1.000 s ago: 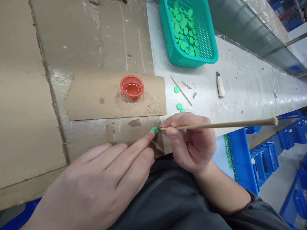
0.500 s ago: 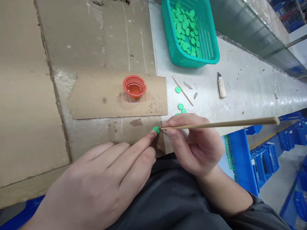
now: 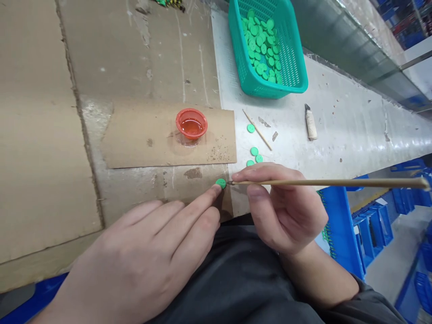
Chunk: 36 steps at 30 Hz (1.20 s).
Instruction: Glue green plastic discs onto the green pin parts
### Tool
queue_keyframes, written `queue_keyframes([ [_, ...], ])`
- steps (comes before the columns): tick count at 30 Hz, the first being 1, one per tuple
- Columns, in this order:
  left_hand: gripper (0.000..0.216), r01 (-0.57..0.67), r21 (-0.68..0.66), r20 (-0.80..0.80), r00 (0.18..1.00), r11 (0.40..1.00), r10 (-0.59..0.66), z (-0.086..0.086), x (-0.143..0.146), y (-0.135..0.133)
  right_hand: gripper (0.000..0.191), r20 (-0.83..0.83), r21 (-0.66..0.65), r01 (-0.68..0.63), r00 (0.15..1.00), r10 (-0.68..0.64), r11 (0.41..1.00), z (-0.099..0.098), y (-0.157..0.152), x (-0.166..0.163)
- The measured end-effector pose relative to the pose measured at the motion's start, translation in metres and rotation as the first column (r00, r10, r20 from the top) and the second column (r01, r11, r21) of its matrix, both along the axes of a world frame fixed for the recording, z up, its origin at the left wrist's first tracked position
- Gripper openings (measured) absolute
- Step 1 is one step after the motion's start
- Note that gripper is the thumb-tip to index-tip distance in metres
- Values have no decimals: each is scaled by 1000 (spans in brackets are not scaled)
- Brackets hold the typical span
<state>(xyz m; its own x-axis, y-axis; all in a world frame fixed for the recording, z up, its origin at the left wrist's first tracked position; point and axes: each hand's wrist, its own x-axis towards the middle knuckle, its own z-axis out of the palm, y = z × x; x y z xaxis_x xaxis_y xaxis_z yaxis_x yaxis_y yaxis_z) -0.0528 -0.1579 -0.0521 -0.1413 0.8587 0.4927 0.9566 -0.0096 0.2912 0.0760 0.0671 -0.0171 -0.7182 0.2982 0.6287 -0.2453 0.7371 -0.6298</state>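
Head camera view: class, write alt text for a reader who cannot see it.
A person's left hand pins a small green button to cardboard with one fingertip while the right hand holds a long wooden stick, its tip at the button. Behind sit a red cup of orange liquid and a teal basket of green buttons.
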Motion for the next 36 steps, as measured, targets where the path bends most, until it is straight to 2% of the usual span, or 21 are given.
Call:
queue_keyframes([
  [3,20,4,-9,4,1000,1000,-4,-1,1,2,39,-26,-35,39,999,-40,999,-1,2,1],
  [7,19,9,14,-18,1000,1000,-9,1,1,6,31,-63,-68,21,998,-25,997,7,10,-11],
  [13,15,3,44,-47,999,999,-1,12,-1,10,9,-102,-127,71,991,-84,989,28,20,-62],
  [18,18,12,28,-29,1000,1000,-11,14,0,9,12,-54,-64,1,999,-5,998,29,24,-93],
  [24,23,6,17,-10,1000,1000,-5,11,1,7,13,14,-27,23,1000,-23,999,22,22,-96],
  [36,23,9,19,-26,1000,1000,-8,10,2,7,11,-14,3,18,1000,-18,1000,17,21,-99],
])
